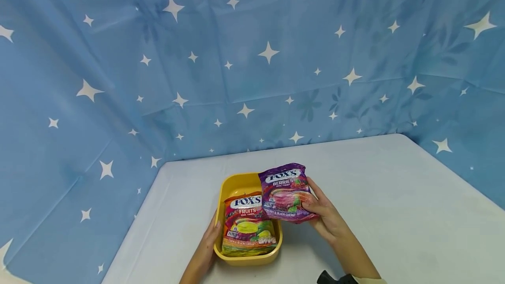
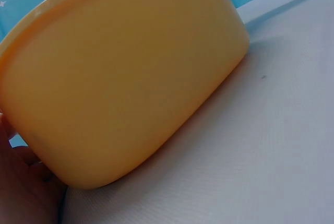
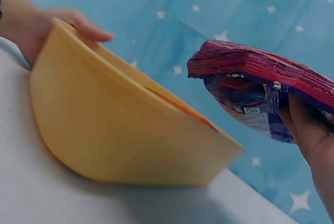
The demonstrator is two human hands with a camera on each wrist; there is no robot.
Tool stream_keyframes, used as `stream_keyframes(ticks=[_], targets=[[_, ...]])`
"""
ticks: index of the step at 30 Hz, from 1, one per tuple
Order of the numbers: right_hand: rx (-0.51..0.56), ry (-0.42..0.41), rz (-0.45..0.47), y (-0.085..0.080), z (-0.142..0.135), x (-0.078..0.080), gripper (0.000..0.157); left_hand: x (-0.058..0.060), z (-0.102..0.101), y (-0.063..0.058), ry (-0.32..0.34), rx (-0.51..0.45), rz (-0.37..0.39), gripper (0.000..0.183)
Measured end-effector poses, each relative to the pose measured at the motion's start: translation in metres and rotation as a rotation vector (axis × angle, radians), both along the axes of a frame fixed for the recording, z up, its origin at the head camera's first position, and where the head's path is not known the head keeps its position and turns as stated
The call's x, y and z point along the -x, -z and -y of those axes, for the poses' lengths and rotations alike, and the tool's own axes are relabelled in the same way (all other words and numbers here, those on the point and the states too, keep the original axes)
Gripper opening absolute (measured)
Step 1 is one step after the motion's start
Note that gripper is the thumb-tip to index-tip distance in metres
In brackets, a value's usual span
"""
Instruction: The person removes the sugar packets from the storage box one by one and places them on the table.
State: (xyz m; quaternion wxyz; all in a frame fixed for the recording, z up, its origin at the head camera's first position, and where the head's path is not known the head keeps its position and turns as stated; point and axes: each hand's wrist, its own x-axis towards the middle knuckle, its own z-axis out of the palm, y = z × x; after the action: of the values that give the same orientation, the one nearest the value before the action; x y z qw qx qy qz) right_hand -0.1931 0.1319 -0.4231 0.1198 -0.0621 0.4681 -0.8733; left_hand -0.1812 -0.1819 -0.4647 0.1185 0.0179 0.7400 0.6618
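Grip of the right hand (image 1: 325,214) pinches the purple Fox's Berries candy bag (image 1: 284,194) by its right side, thumb on the printed face, while the left hand (image 1: 207,242) lies against the outer left wall of the yellow bin (image 1: 248,261), fingers mostly extended. That bin stands on the white desk (image 1: 375,196), nearer its left edge than its right, with a Fox's Fruits candy bag (image 1: 246,227) inside. Held by one side only, the Berries bag could droop or twist if the pinch loosens, and its lower edge could snag on the bin's right rim if brought too low; a knock there might slide the bin should the left hand slacken. From the head view the Berries bag overlaps that rim; the right wrist view shows open space between them. Only the left wrist view reveals a dark speck (image 2: 263,77) on the desk.
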Motion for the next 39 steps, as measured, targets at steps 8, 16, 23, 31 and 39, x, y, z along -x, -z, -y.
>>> stream_keyframes(ticks=[8,16,23,31,39], targets=[[0.185,-0.022,-0.031,0.019,-0.021,0.01,0.074,0.0,0.0,-0.001,-0.005,0.007,0.017,0.073],[0.346,-0.095,-0.101,0.027,-0.035,0.014,0.076,0.0,0.0,-0.002,0.002,0.011,0.013,0.072],[0.276,-0.037,-0.088,0.033,-0.04,0.017,0.084,-0.001,-0.001,0.0,0.004,-0.001,0.008,0.073],[0.07,0.043,-0.029,0.045,-0.042,0.022,0.085,-0.001,-0.002,0.003,0.022,-0.01,0.011,0.073],[-0.035,0.066,0.018,0.054,-0.041,0.028,0.081,0.0,0.0,0.0,0.007,0.006,0.016,0.073]])
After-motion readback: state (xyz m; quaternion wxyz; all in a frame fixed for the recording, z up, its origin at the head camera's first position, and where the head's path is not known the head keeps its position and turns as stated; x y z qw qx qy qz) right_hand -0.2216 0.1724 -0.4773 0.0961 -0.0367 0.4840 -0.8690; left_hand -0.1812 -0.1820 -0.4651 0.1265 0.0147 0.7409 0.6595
